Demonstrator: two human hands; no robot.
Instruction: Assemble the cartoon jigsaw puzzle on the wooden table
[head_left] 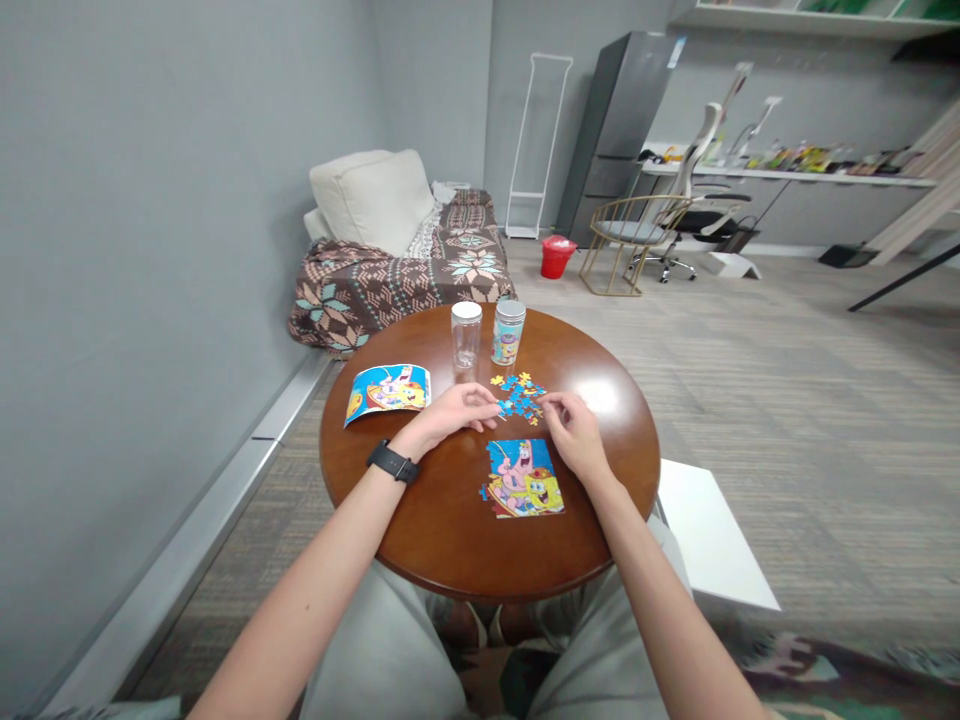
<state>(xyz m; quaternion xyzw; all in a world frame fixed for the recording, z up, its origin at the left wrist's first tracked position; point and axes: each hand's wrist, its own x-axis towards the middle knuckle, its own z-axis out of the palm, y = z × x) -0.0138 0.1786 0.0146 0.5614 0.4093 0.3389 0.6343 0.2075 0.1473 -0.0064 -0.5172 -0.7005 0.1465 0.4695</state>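
Observation:
A pile of loose jigsaw puzzle pieces (517, 396), mostly blue with some yellow, lies on the round brown table (442, 520). My left hand (463, 408), with a black watch on its wrist, is at the pile's left edge, fingers curled and thumb close to them. At the right edge is my right hand (573, 428), its thumb and forefinger pinched together. Whatever is between either hand's fingertips is too small to make out. Nearer me lies a partly joined puzzle (526, 478) of a pink and a yellow cartoon figure, one piece jutting out at its left.
A curled picture sheet (388, 388) with the same cartoon lies at the left. Behind the pile stand a clear jar (466, 340) with a white lid and a printed jar (508, 335). A sofa (405, 265), red bin (556, 260) and gold-framed chair (626, 235) are beyond.

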